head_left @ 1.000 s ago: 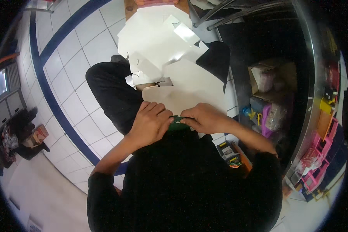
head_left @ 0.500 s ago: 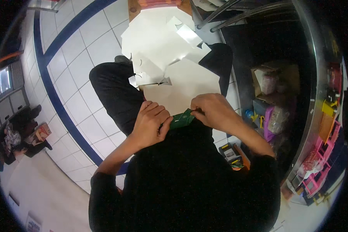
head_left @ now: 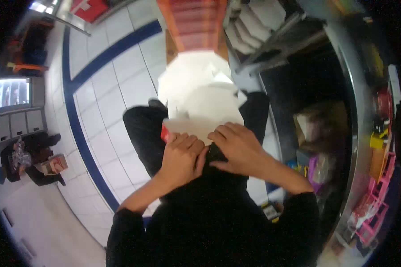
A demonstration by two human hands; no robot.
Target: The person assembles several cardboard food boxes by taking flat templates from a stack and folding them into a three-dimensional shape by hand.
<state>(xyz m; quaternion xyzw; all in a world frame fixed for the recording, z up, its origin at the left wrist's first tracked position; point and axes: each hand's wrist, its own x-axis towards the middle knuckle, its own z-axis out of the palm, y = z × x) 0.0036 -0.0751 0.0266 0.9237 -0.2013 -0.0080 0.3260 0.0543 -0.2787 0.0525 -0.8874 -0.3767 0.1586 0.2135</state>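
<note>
White die-cut cardboard blanks [head_left: 209, 102] with flaps and slots lie over my lap in a loose stack. The near end of the top blank is under both hands, and a bit of its red printed face [head_left: 165, 132] shows at the left corner. My left hand [head_left: 182, 158] is closed, its fingers curled over that near edge. Just to its right, my right hand [head_left: 238, 149] has bent fingers over the same edge, with the thumb lower down and a little apart. The fold between the hands is blurred and partly hidden.
Beyond the blanks stands an orange-red slatted seat or bench [head_left: 196, 24]. A dark metal-edged shelf on the right holds a cardboard box [head_left: 323, 122] and a pink rack [head_left: 378, 196]. White floor tiles [head_left: 104, 120] with blue bands lie to the left, near a small carton [head_left: 53, 164].
The green printed flap between my hands is out of sight now. My right hand has moved nearer the left, its thumb lowered. The view has shifted, showing more of the orange seat.
</note>
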